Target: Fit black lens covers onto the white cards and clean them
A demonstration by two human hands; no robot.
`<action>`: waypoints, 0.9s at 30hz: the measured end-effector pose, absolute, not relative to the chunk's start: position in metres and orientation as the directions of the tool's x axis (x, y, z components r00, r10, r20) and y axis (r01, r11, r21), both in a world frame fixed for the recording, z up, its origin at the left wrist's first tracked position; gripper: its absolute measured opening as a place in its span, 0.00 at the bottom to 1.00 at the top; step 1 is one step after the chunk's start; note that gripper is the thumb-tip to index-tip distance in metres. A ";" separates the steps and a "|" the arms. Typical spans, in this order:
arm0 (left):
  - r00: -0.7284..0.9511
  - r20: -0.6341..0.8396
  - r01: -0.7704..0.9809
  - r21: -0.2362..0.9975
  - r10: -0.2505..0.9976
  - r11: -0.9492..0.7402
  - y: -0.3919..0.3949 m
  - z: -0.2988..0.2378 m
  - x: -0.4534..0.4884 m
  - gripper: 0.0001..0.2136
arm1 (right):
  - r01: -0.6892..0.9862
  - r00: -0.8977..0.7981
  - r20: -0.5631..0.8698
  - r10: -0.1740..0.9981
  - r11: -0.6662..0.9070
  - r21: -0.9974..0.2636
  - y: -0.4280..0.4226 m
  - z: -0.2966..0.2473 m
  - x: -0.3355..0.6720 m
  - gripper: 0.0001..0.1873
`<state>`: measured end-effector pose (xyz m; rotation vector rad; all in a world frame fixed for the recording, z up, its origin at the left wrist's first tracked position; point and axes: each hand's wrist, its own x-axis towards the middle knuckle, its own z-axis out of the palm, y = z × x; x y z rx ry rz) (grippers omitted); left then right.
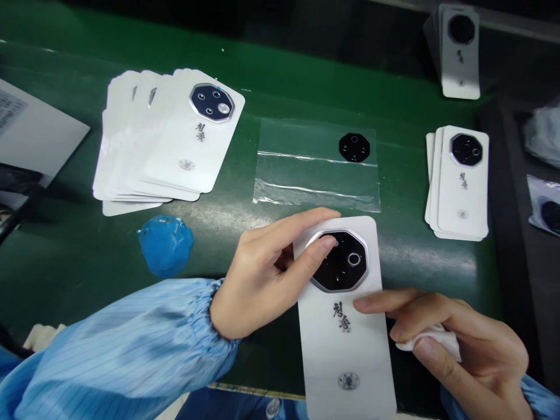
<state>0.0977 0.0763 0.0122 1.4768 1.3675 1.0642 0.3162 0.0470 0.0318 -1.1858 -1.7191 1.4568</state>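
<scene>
A white phone back cover [345, 344] with a black octagonal camera plate [343, 271] lies under my hands at the table's near edge. My left hand [266, 265] grips its upper left part, thumb on the camera plate and fingers along the top edge. With the index finger stretched onto the cover beside the dark lettering, my right hand [459, 338] pinches a crumpled white cloth [433, 341]. Beyond the cover, a clear plastic bag [301, 175] lies flat, a loose black octagonal plate [354, 147] at its upper right.
Several white covers [175, 146] are fanned out at the left, above a blue lump of putty [165, 245]. A smaller pile of covers [464, 198] sits at the right, another stack [461, 64] farther back. Bagged parts [545, 204] lie on the dark right side.
</scene>
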 end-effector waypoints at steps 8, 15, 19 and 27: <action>0.076 0.126 0.334 0.932 0.989 -0.144 0.077 0.014 0.095 0.11 | 0.235 -0.446 -0.064 0.893 0.048 -0.971 0.046 0.033 0.316 0.11; -0.002 0.345 0.340 0.883 0.939 -0.324 0.095 0.069 0.100 0.11 | 0.233 -0.302 0.169 0.938 0.245 -0.941 0.056 0.068 0.307 0.07; -0.028 0.461 0.261 0.860 0.887 -0.438 0.100 0.141 0.102 0.10 | 0.262 -0.109 0.339 0.934 0.356 -0.897 0.049 0.124 0.294 0.05; -0.199 0.491 -0.171 0.834 0.848 -0.524 0.051 0.186 0.084 0.18 | 0.306 -0.027 0.688 0.725 0.661 -0.685 0.023 0.170 0.247 0.04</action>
